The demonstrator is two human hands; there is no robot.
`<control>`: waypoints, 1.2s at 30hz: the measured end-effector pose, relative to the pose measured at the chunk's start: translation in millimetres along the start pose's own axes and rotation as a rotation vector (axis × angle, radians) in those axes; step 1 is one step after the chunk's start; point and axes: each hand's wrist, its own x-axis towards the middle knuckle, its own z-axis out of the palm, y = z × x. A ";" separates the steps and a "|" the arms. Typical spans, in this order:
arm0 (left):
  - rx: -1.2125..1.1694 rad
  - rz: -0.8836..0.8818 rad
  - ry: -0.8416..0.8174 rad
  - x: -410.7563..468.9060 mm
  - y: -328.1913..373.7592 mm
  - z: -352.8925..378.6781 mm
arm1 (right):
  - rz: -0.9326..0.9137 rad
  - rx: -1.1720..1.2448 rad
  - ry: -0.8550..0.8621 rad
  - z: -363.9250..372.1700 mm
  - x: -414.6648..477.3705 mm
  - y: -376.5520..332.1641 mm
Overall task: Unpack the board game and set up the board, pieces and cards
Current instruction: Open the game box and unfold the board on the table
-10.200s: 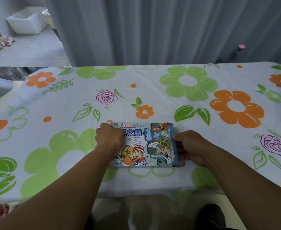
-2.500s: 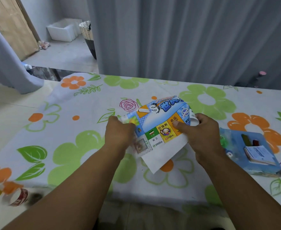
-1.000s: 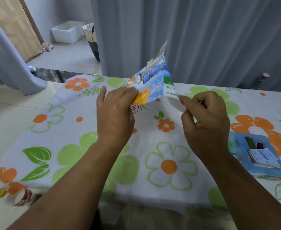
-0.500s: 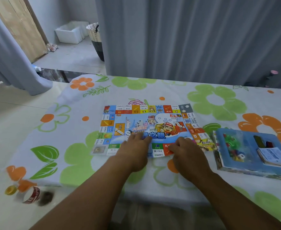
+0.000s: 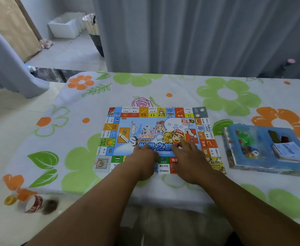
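The colourful paper game board (image 5: 156, 132) lies unfolded on the flowered tablecloth (image 5: 181, 89). The left hand (image 5: 142, 162) and the right hand (image 5: 188, 160) press on its near edge with fingers stretched, grasping nothing; I think they are smoothing the creases. Right of the board, the open blue cardboard box (image 5: 269, 170) holds small plastic pieces (image 5: 243, 139) and a white card stack (image 5: 289, 150), which must be lifted out next.

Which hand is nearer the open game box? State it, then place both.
Right. The right hand presses the board on its right half, closer to the game box beside it; the left hand presses the board's middle, farther left.
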 end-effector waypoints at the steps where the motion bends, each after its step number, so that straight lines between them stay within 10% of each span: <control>1: -0.011 -0.002 0.015 0.4 -1.1 0.1 | 0.008 -0.004 -0.029 0.6 -1.3 -0.1; 36: -0.011 -0.091 -0.067 -6.1 7.9 5.9 | 0.000 0.044 -0.093 4.3 -12.5 -10.7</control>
